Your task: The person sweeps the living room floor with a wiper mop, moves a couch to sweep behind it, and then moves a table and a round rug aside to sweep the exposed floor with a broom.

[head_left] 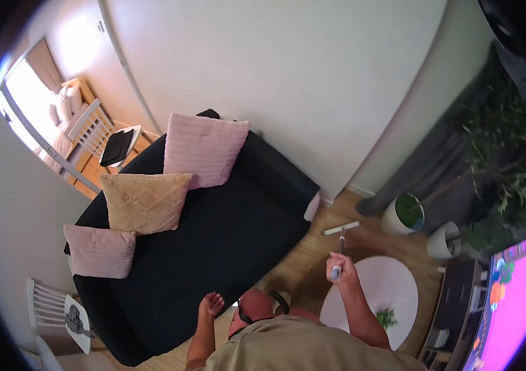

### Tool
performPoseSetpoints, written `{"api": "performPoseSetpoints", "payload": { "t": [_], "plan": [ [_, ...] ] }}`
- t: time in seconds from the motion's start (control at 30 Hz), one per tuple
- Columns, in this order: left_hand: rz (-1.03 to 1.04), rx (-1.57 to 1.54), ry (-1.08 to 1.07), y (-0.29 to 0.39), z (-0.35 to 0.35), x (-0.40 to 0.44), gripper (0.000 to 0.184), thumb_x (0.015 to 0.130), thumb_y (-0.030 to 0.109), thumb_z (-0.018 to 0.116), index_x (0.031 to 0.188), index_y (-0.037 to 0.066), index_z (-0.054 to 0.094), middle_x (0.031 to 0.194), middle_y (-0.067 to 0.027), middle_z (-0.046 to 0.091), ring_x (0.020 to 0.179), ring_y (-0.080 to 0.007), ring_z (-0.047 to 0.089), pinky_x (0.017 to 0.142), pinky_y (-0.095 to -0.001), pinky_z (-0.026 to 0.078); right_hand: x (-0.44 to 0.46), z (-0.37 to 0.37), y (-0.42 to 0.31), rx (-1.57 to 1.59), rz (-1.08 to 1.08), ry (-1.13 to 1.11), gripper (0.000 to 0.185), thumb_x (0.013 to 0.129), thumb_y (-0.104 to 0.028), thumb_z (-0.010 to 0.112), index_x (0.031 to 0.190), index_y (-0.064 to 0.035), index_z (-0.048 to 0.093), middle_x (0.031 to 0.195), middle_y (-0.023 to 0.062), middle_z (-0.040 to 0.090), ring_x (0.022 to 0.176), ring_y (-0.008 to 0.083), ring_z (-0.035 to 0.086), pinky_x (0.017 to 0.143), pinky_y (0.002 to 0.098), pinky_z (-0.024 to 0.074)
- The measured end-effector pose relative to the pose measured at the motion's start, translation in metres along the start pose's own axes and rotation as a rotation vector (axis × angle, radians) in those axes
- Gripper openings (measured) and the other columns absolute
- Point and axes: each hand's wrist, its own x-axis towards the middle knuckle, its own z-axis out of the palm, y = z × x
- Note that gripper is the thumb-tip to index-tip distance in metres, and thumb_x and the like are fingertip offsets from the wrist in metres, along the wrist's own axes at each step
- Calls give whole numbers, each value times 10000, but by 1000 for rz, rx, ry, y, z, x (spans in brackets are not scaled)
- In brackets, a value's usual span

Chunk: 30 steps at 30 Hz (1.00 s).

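Note:
My right hand (341,269) is wrapped round the handle of a long-handled floor tool (341,230). Its flat white head rests on the wooden floor beyond the round white table (393,278). My left hand (211,304) hangs in front of the dark sofa (226,235) with its fingers partly curled, and nothing shows in it. On the sofa lie a large pink cushion (204,148), a beige cushion (146,203) and a smaller pink cushion (101,250).
Potted plants (408,213) stand by a grey curtain on the right. Near them are a dark TV cabinet (458,294) and a lit screen (517,297). White chairs (52,306) stand at the left and behind the sofa. A small plant (387,318) is on the round table.

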Motion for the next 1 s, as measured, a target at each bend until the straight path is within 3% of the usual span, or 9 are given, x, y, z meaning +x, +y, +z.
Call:
{"api": "performPoseSetpoints", "payload": {
  "t": [0.3,0.5,0.6,0.67,0.77,0.83,0.87,0.93,1.0],
  "plan": [
    [222,593,-108,20,217,24,259,831,135,415,1032,24,535,786,-90,591,639,-176,572,573,-311,493,154,100,-139,-207,-589,232,158,608,-1,432,509,-104,365,466,6,374,404,125,401,397,257,375],
    [415,794,-267,11,368,54,223,825,144,471,1002,25,536,787,-54,559,584,-109,515,547,-269,496,170,140,-215,-110,-569,268,168,698,-57,438,535,-82,411,461,9,404,379,132,399,375,249,391],
    [182,501,-325,-17,437,71,275,854,177,446,1081,30,497,919,-113,561,747,-201,565,678,-369,512,173,171,-256,-87,-572,368,161,707,-86,450,547,-83,430,463,5,417,391,126,423,377,245,410],
    [-391,-57,-130,-40,482,90,552,856,321,458,1262,3,262,1220,-220,350,1070,-328,431,864,-519,395,178,194,-286,-41,-544,454,141,701,-76,468,562,-85,441,478,12,443,394,127,442,378,238,429],
    [-529,-372,-287,-77,531,100,460,906,323,308,1280,59,267,1303,-223,264,1188,-363,302,877,-560,357,194,211,-338,12,-464,418,163,711,-92,455,549,-95,434,466,5,436,394,121,440,371,231,427],
    [-342,-346,-477,-104,548,120,573,878,462,265,1299,76,218,1321,-200,222,1175,-392,297,893,-577,327,203,223,-370,-16,-380,437,195,719,-114,438,527,-106,403,443,-9,397,386,115,422,374,233,416],
    [-582,-631,-322,-111,557,132,623,848,516,282,1290,80,244,1298,-183,269,1167,-401,302,900,-577,319,203,237,-382,-34,-359,441,195,719,-114,438,527,-106,403,443,-9,397,386,115,422,374,233,416],
    [-675,-922,-168,-133,563,157,682,774,587,370,1251,101,331,1220,-137,392,1137,-394,339,892,-566,327,200,258,-403,-65,-301,397,216,711,-114,436,504,-116,372,435,-16,365,377,113,401,377,232,407],
    [-509,-937,-182,-148,558,168,645,765,559,401,1232,115,367,1214,-113,407,1136,-356,353,901,-552,316,207,272,-425,-99,-281,438,225,709,-118,438,496,-118,366,434,-16,361,375,114,398,376,233,409]
  ]
}}
